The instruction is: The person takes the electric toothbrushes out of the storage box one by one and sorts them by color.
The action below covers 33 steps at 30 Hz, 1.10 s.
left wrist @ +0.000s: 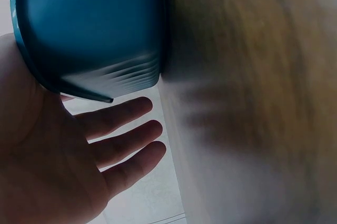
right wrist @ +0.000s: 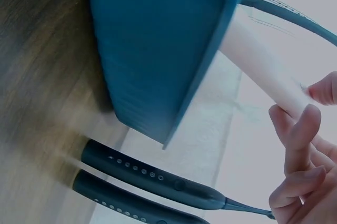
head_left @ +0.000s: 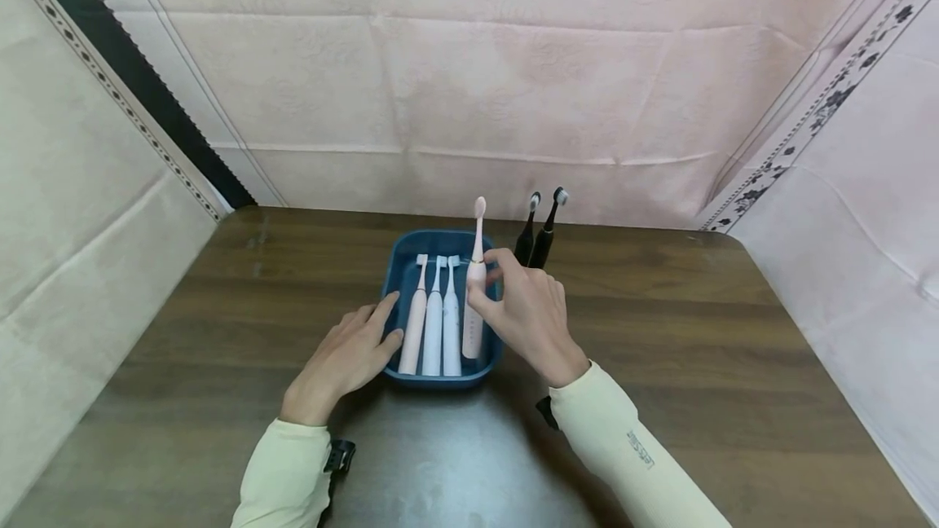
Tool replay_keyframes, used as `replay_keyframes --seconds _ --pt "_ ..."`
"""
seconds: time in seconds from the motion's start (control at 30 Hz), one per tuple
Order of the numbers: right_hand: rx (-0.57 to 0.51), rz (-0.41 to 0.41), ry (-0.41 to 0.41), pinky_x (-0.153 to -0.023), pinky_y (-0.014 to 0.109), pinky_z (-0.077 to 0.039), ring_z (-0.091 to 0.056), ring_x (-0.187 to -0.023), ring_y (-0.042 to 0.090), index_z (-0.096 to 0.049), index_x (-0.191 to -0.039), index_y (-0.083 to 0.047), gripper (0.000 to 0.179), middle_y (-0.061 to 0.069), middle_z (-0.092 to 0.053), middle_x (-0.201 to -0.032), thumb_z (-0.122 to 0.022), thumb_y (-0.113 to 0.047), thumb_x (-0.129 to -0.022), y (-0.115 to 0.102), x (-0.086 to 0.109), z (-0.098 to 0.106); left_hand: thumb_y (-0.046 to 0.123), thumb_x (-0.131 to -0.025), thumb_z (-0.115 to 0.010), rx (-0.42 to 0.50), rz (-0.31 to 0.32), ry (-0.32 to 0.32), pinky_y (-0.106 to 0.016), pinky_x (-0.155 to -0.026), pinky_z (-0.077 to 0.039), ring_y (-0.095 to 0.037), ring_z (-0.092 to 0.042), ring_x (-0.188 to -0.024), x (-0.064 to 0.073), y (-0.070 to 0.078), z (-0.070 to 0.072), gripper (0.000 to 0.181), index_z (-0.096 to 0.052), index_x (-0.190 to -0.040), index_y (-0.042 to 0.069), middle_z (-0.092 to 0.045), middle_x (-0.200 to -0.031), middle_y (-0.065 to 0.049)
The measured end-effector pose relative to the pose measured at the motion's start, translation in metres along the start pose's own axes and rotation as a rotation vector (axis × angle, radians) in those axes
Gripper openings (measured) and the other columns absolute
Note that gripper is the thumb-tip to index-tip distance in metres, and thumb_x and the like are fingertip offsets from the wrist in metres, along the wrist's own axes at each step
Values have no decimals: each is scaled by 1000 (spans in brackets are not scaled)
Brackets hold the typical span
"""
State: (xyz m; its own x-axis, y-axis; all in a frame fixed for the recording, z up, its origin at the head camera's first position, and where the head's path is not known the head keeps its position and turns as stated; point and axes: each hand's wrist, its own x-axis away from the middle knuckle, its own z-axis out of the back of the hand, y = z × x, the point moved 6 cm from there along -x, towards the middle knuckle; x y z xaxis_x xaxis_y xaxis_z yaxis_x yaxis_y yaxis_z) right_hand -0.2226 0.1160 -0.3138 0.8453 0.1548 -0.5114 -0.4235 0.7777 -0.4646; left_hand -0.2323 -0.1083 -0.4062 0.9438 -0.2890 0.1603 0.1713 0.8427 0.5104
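Note:
A pink electric toothbrush (head_left: 473,300) stands nearly upright at the right end of a blue bin (head_left: 440,379). My right hand (head_left: 530,308) pinches it by the upper handle between thumb and fingers; the right wrist view also has this pale toothbrush handle (right wrist: 263,71) rising past the bin's rim. Three more electric toothbrushes lie side by side in the bin: a pale pink one (head_left: 414,332) and two whitish ones, the middle one (head_left: 433,332) and the right one (head_left: 451,332). On the bin's left rim rests my left hand (head_left: 352,353), its fingers extended, several of them outside the wall (left wrist: 100,29).
Behind my right hand, two black electric toothbrushes, the left one (head_left: 525,239) and the right one (head_left: 544,239), stand upright on the brown wooden table (head_left: 660,332). Pale cloth (head_left: 513,80) hangs along the back and both sides.

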Motion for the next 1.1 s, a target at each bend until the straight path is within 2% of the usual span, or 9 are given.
replay_keyframes --seconds 0.2,0.47,0.87,1.1 --pt "-7 34 46 -39 26 -32 -37 -43 7 -65 -119 -3 33 8 -76 -92 -73 -18 -91 -4 3 10 35 -106 -48 5 -4 -4 -72 -107 -30 -50 -31 -141 0 0 0 66 -21 -163 16 -29 -159 -27" --pt "8 23 88 -39 26 -31 -36 -42 6 -65 -117 -2 32 8 -76 -94 -74 -17 -90 0 5 18 36 -106 -47 -2 -8 -5 -73 -107 -30 -51 -30 -141 0 -1 0 66 -21 -163 16 -29 -159 -28" --pt "27 13 147 -43 29 -35 -45 -48 7 -65 -116 -3 31 6 -76 -92 -75 -16 -90 10 9 38 35 -106 -47 -7 -23 -2 -73 -107 -30 -51 -31 -140 -2 1 0 66 -20 -163 15 -30 -158 -28" --pt "34 24 195 -42 30 -32 -38 -45 6 -64 -116 -3 33 4 -77 -92 -76 -16 -89 18 10 53 35 -106 -47 -13 -16 -7 -74 -106 -30 -52 -31 -140 -2 0 0 66 -20 -163 15 -29 -158 -29"
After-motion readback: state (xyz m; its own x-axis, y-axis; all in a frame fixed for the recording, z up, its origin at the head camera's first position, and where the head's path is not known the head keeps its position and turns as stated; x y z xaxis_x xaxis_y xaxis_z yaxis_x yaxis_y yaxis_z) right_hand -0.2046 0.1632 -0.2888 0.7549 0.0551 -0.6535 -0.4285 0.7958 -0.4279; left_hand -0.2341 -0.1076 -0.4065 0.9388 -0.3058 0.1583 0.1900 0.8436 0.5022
